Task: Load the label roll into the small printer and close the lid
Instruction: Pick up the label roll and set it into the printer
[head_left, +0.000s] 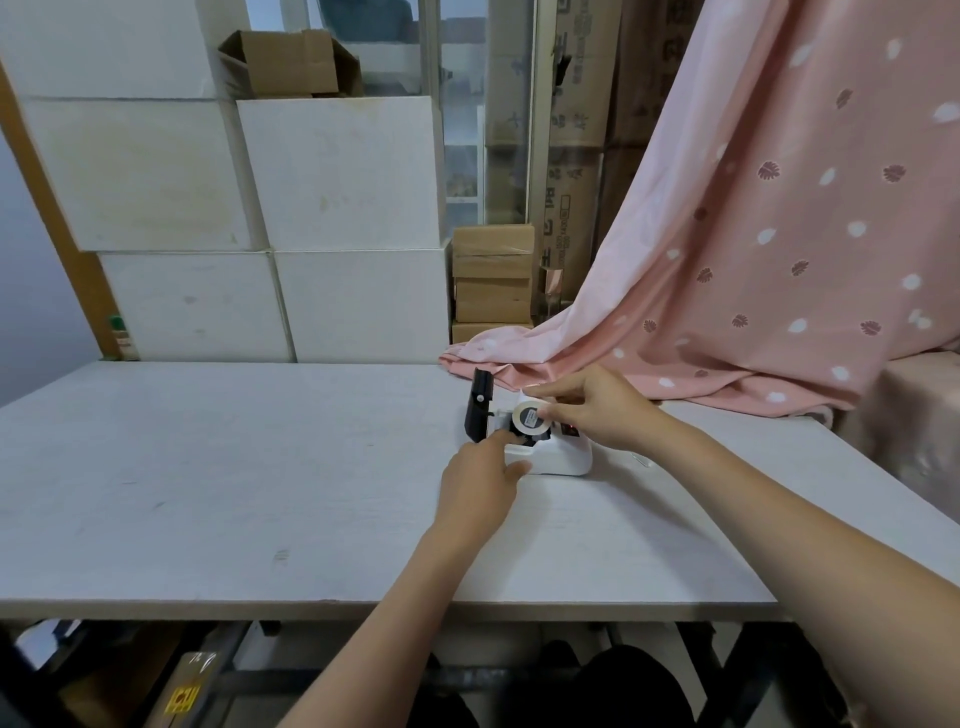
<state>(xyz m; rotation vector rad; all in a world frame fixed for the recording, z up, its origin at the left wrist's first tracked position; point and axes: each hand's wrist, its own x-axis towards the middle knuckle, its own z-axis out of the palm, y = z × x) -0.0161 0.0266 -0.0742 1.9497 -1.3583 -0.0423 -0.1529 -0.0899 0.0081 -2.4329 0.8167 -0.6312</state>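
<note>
Sitting upright in the open bay of the small white printer (558, 457), the label roll (527, 417) is pinched at its right edge by the fingertips of the right hand (597, 410), its flat face with a dark core turned toward the camera. Whether the roll is fully seated in the bay cannot be told. The black lid (478, 411) is swung up and stands almost upright just beyond the left hand's fingertips, at the printer's far left end.

The left hand (480, 480) is laid against the near left corner of the printer, its index finger stretched onto the edge of the bay just below the roll and its thumb pressed on the white casing; nothing is clasped in it, the body being only steadied. A small red light is seen on the printer's top, under the right hand.

The printer is carried by a pale bench (234, 467), both forearms being reached across it. Beyond the right hand a pink patterned cloth (779, 234) is draped down onto the bench. Beyond the left hand white boxes (332, 176) are stacked, with brown cartons (492, 278) piled between them and the cloth.
</note>
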